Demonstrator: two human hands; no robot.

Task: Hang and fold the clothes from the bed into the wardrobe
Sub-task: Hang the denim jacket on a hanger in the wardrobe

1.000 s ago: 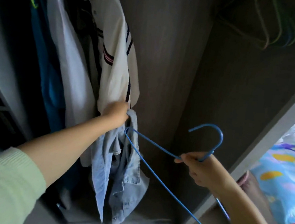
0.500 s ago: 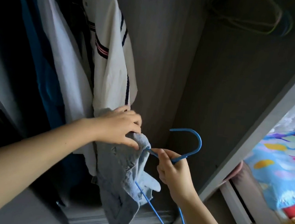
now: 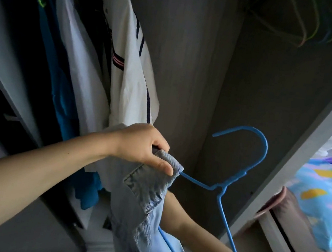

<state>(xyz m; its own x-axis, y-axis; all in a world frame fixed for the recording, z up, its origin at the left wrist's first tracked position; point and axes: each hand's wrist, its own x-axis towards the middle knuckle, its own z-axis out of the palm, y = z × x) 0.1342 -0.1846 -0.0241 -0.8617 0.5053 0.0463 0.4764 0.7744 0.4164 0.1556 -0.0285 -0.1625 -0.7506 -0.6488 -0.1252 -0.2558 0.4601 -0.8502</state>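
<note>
Right hand now hidden behind denim shirt [image 3: 147, 205], grip unclear; left hand [image 3: 144, 144] pinching its collar onto blue hanger [image 3: 238, 174].

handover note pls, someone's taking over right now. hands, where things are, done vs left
Left hand: grips the denim shirt at its top edge, over one arm of the blue hanger.
Right hand: hidden behind the shirt, only its forearm shows; what it holds cannot be told.
Hanger is in front of the open wardrobe, hook up, not on a rail. Its other arm is bare.
Done: white striped shirt and teal garment already hang at left.
Left: dress the hanger fully, hang it. Spare hangers hang top right. Bed is at right.
</note>
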